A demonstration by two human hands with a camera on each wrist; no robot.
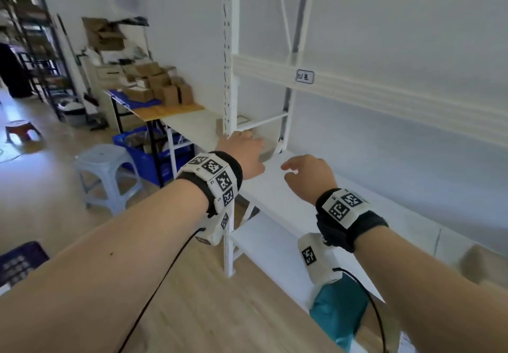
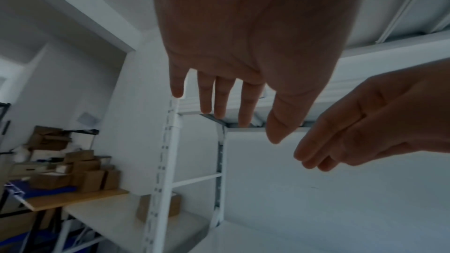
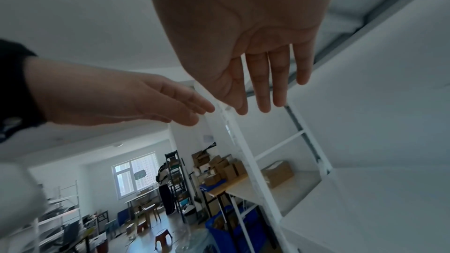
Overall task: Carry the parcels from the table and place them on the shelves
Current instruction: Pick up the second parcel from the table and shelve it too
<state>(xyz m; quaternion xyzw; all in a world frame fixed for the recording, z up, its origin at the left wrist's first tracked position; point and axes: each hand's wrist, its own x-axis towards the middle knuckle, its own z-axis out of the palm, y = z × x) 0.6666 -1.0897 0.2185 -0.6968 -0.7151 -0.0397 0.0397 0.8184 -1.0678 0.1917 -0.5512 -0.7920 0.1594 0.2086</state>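
Observation:
Both my hands hover empty over the white shelf board [image 1: 277,195]. My left hand [image 1: 244,146] is by the shelf's front post, palm down with straight fingers [image 2: 243,114]. My right hand [image 1: 299,168] is just to its right, fingers relaxed and holding nothing [image 3: 265,99]. A teal parcel [image 1: 338,317] lies on the shelf below, under my right wrist. A blurred brown parcel [image 1: 478,267] sits on the shelf at the far right. Several cardboard parcels [image 1: 159,85] are stacked on the table [image 1: 189,124] to the left. One small box [image 3: 277,172] stands at the table's near end, behind the post.
The white perforated post [image 1: 229,77] rises beside my left hand, with an upper shelf rail [image 1: 357,91] above. A pale blue stool [image 1: 107,171] and a blue crate [image 1: 137,146] stand on the wooden floor to the left. A dark rack [image 1: 35,36] is farther back.

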